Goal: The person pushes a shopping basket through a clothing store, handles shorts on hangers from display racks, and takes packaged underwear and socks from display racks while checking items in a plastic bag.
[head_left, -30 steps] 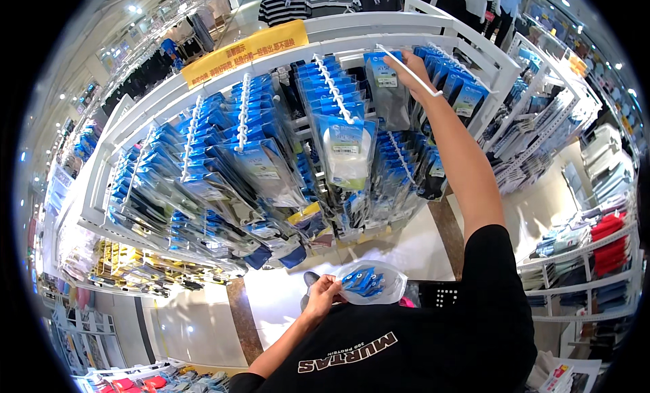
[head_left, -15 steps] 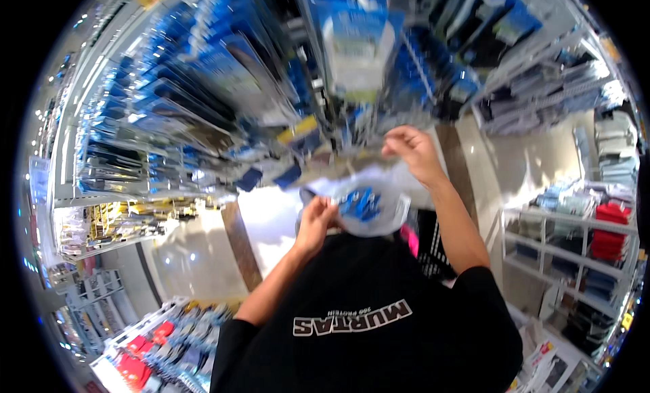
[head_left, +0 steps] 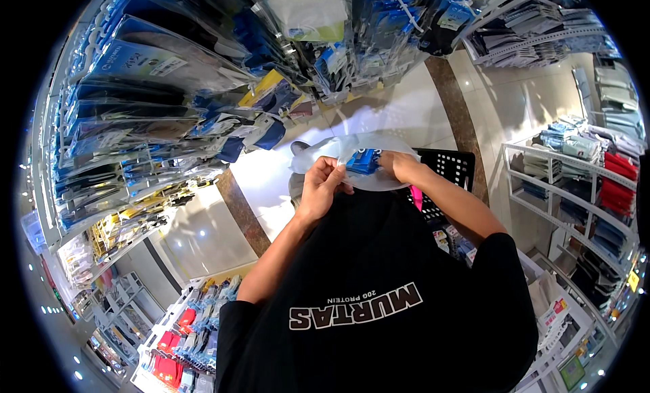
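Note:
A translucent white plastic bag (head_left: 389,144) is held in front of my chest with its mouth up. My left hand (head_left: 321,184) is closed on the bag's near left rim, thumb and fingers pinching the plastic. Inside the bag lie several small blue items (head_left: 363,161) with white marks; their kind is too small to tell. My right hand (head_left: 399,167) reaches into the bag from the right, beside the blue items. Its fingers are hidden by the bag, so whether they hold anything does not show.
Hooks with packaged garments (head_left: 142,68) hang ahead and to the left. Below the bag stands a black perforated basket (head_left: 450,168) with a pink thing (head_left: 416,197) near it. A white shelf rack (head_left: 542,166) of folded clothes is at right, a bin of packets (head_left: 193,339) at lower left.
My right hand has come down from above the bag's right side into its mouth. My left hand has stayed on the rim, and the hanging racks have shifted upward in view.

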### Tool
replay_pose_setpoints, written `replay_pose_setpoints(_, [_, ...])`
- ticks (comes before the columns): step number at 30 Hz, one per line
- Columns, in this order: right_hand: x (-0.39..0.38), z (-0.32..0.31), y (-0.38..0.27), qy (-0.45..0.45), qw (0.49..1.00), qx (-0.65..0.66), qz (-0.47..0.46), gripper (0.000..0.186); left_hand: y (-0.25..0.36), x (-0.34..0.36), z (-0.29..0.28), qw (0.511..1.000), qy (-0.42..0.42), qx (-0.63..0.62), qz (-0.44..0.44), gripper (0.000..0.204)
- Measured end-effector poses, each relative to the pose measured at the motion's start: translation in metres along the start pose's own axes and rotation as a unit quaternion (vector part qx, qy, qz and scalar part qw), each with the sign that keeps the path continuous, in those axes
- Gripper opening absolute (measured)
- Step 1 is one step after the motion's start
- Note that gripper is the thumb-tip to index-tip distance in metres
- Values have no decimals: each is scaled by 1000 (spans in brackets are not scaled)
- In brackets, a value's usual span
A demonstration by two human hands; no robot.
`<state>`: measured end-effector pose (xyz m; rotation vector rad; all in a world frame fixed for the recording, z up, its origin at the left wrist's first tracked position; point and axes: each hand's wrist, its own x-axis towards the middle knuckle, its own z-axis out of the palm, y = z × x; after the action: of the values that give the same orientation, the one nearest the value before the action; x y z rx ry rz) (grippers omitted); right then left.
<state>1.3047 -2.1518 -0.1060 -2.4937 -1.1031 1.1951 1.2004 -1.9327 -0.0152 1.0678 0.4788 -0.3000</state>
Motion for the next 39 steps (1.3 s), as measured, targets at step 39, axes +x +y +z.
replay_pose_setpoints(39, [70,19,-2,267,913,-167,-259,26,23,-16,-14,984,55,-171,-14,8])
